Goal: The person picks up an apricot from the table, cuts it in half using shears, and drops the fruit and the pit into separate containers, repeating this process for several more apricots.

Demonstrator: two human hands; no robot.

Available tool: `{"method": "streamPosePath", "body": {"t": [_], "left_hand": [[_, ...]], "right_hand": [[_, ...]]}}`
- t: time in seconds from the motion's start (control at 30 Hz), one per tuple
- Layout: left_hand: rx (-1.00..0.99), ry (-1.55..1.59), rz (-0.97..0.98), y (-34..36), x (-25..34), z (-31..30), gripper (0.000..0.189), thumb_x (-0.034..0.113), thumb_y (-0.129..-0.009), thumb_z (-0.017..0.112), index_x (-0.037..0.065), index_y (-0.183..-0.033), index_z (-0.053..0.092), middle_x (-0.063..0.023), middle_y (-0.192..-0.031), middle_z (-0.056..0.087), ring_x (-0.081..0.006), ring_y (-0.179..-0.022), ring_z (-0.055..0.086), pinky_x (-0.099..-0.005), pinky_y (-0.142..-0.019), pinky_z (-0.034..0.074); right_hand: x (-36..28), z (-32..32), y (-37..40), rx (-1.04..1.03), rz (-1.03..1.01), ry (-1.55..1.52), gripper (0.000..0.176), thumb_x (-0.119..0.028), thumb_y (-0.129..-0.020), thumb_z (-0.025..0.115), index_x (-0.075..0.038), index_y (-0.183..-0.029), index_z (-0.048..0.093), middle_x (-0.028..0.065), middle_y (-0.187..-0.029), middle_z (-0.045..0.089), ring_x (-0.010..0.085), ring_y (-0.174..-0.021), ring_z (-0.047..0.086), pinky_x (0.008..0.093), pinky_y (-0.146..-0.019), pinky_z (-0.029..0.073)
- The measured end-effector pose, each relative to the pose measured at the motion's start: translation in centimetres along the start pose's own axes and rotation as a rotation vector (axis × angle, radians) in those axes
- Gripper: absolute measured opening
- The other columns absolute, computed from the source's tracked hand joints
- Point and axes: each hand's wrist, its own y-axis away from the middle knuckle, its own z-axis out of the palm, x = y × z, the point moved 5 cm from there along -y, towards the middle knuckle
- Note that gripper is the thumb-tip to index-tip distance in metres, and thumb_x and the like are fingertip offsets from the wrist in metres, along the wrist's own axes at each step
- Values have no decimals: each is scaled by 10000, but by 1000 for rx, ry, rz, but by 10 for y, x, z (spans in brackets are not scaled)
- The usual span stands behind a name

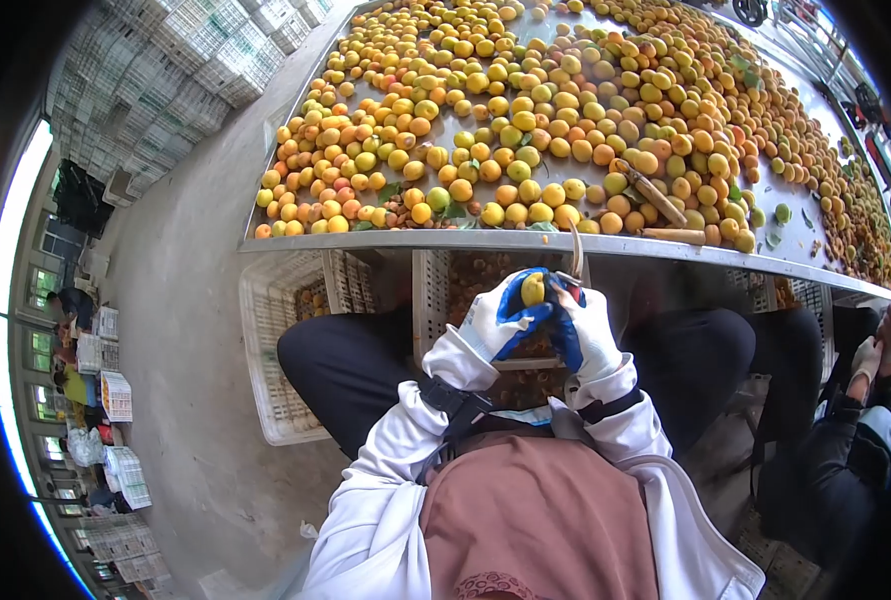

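Observation:
In front of the table edge, my left hand (503, 318), in a white glove with a blue palm, is closed around a yellow-green apricot (533, 290). My right hand (589, 328), gloved the same way, is closed against it on the other side. From the right fist a slim curved knife (576, 252) points up toward the table, with a bit of red showing near its base. Apricots (515, 195) in yellow, orange and green cover much of the metal table (385, 241) just beyond both hands.
White plastic crates (275, 375) stand under the table, some with fruit pieces inside. Two brown sticks (655, 195) lie among the fruit. Another person's gloved hand (865, 358) shows at the right. Stacked crates (165, 80) and other people are at the left.

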Motion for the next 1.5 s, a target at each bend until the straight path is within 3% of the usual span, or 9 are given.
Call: {"method": "streamPosePath", "body": {"t": [0.13, 0.33, 0.53, 0.9, 0.97, 1.2, 1.4, 1.47, 1.5], "left_hand": [[-74, -11, -44, 1, 10, -7, 519, 63, -878, 753, -40, -1341, 543, -116, -1244, 651, -170, -1131, 619, -322, -1021, 484], [-171, -555, 234, -2, 38, -13, 636, 151, -790, 844, 1, -1340, 562, -153, -1263, 655, -212, -1085, 681, -317, -941, 541], [-133, -769, 229, -7, 56, -25, 669, 210, -782, 845, 37, -1361, 558, -155, -1227, 674, -287, -1021, 709, -337, -877, 571], [-223, -887, 272, -9, 60, 7, 770, 239, -778, 837, 72, -1445, 490, -166, -1243, 665, -340, -969, 701, -364, -810, 574], [-179, -834, 368, -7, 66, 10, 722, 218, -773, 837, 83, -1412, 531, -172, -1132, 693, -330, -890, 718, -344, -754, 584], [-212, -764, 313, 1, 52, 9, 594, 135, -810, 792, 44, -1351, 565, -179, -1169, 683, -342, -953, 711, -357, -801, 579], [-221, -399, 229, 3, 48, 3, 567, 105, -826, 792, 17, -1339, 568, -137, -1184, 691, -201, -952, 700, -308, -845, 550], [-170, -235, -3, 4, 42, -5, 545, 84, -849, 776, 11, -1347, 567, -91, -1132, 691, -105, -911, 640, -266, -816, 540], [-113, -250, 139, 1, 53, -6, 506, 85, -875, 762, 14, -1341, 579, -44, -1059, 677, -64, -867, 603, -234, -759, 534]], "right_hand": [[1, -7, 2, -99, -30, 55, 226, -219, -969, 670, -19, -1064, 709, 9, -778, 666, 63, -610, 580, 201, -533, 447], [-23, -3, 19, -66, -174, 223, 206, -192, -936, 708, 6, -994, 703, -10, -763, 659, 43, -664, 575, 211, -572, 451], [-36, -22, 23, 1, -375, 545, 167, -137, -890, 733, 24, -896, 689, -19, -734, 638, 45, -704, 536, 241, -643, 465], [-32, -19, 22, -172, -222, 330, 194, -103, -884, 712, 47, -1005, 693, 26, -864, 695, 62, -797, 566, 246, -734, 495], [-31, -20, 23, -181, -213, 328, 180, -89, -888, 691, 45, -1008, 695, 26, -864, 696, 63, -796, 568, 248, -729, 495], [-20, -20, 20, -177, -306, 511, 136, -90, -887, 670, 32, -948, 682, 37, -782, 674, 68, -748, 559, 260, -685, 489], [-20, -18, 22, -128, -311, 458, 120, -91, -878, 683, 20, -921, 667, 50, -729, 644, 81, -690, 538, 282, -643, 476], [-22, -23, 21, -97, -349, 472, 118, -93, -877, 687, 17, -913, 664, 51, -712, 633, 84, -678, 532, 287, -632, 471], [-22, -26, 19, -66, -391, 521, 118, -96, -876, 689, 15, -907, 663, 55, -700, 619, 88, -670, 525, 294, -629, 468]]}}
